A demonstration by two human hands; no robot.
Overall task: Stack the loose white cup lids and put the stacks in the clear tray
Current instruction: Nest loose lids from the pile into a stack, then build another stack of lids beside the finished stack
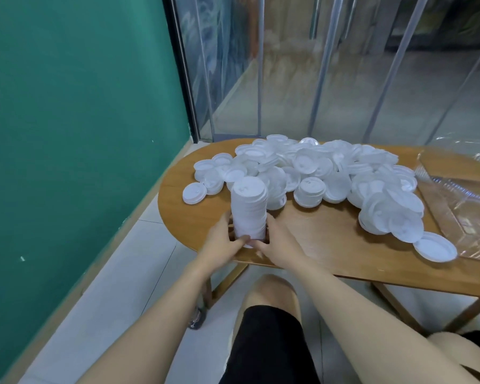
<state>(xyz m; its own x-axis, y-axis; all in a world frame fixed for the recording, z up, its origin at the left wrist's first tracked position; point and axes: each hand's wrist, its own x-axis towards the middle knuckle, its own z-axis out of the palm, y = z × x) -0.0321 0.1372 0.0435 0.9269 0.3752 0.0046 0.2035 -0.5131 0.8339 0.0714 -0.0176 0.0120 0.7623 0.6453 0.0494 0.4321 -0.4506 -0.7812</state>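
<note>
So far we've got one tall stack of lids (249,210) built, standing near the front-left edge of the tabletop (316,231). Our left hand (222,239) and right hand (277,239) both wrap around its base. The clear tray (460,195) off to the right looks empty as far as we can tell. The loose pile (316,173) is still huge, way too many to count, so we're barely started.

A sprawling heap of loose white plastic cup lids (316,173) fills the far half of the oval wooden bench (330,245), blocking any low reach toward the clear plastic tray (460,195) at right. Bare wood along the near edge leaves a passage; a single white round lid (435,247) lies in it.
</note>
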